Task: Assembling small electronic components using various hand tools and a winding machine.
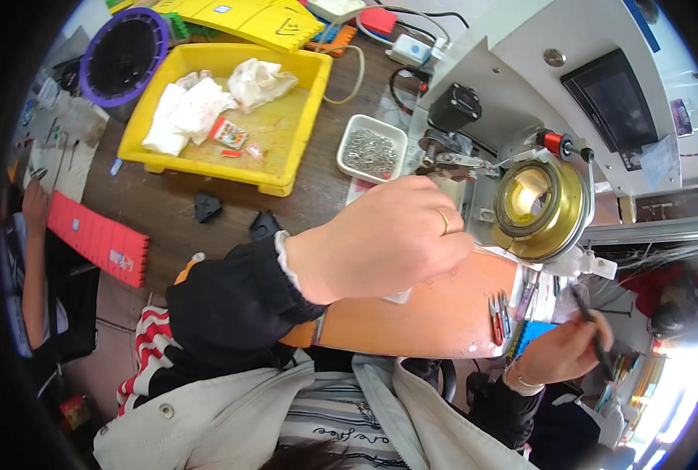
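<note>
My left hand (384,239) reaches across the middle, a gold ring on one finger, close to the metal clamp parts (462,163) of a bench machine. Its fingers are curled and pressed together; the fingertips are hidden behind the hand. At the lower right, my right hand (560,352) is closed around a slim black pen-shaped tool (597,341), held away from the machine. A brass-coloured round drum (548,207) with a lit opening sits on the machine between the hands. Below my left hand lies an orange work mat (411,325).
A white tray of small metal pieces (371,151) stands beyond my left wrist. Further left is a yellow bin (306,133) holding crumpled white cloths. Small pliers (499,317) lie at the mat's right edge. At far left, another person's hand (36,205) is near a red rack (98,235).
</note>
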`<state>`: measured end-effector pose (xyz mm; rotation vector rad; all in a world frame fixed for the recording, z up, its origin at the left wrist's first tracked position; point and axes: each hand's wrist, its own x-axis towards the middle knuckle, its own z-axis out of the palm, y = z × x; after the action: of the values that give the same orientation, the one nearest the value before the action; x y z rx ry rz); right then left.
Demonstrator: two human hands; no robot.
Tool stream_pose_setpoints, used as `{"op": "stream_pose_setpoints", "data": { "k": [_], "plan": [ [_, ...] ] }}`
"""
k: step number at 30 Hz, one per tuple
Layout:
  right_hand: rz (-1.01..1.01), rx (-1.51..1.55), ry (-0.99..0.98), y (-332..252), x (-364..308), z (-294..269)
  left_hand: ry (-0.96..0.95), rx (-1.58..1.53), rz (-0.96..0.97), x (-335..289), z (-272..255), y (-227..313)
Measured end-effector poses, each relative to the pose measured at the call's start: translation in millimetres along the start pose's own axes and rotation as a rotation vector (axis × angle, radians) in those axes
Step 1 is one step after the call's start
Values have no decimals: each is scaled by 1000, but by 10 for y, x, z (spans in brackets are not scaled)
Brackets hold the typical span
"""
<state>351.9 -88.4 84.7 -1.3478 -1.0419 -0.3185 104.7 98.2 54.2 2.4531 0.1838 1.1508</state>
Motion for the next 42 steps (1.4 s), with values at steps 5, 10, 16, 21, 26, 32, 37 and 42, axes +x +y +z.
{"op": "stream_pose_setpoints", "data": {
  "k": [5, 10, 16, 21, 26, 32, 37, 42],
  "plan": [
    [-87, -463, -575, 258, -471, -5, -78, 61, 16, 27, 5, -84],
    [-62, -542, -808, 210, -459, -45, 106, 182, -178, -97, -472, -23],
    [303, -125, -745, -322, -218, -167, -5, 680, -541, -790, -1714, -588],
    [-106, 875, -1274, -919, 119, 225, 41, 434, -903, -852, -1871, -486],
    [-198, 1275, -1092, -1234, -17, 369, 39, 348, -1224, -875, -1963, -561],
    [-192, 1335, -897, -1338, -146, 221, 65, 635, -620, -991, -1859, -664],
    [-203, 1273, -693, -1433, -169, 46, 186, 501, -737, -854, -1917, -622],
    [-217, 1120, -774, -1140, -216, -125, 388, 173, -695, -501, -1635, -409]
  ]
}}
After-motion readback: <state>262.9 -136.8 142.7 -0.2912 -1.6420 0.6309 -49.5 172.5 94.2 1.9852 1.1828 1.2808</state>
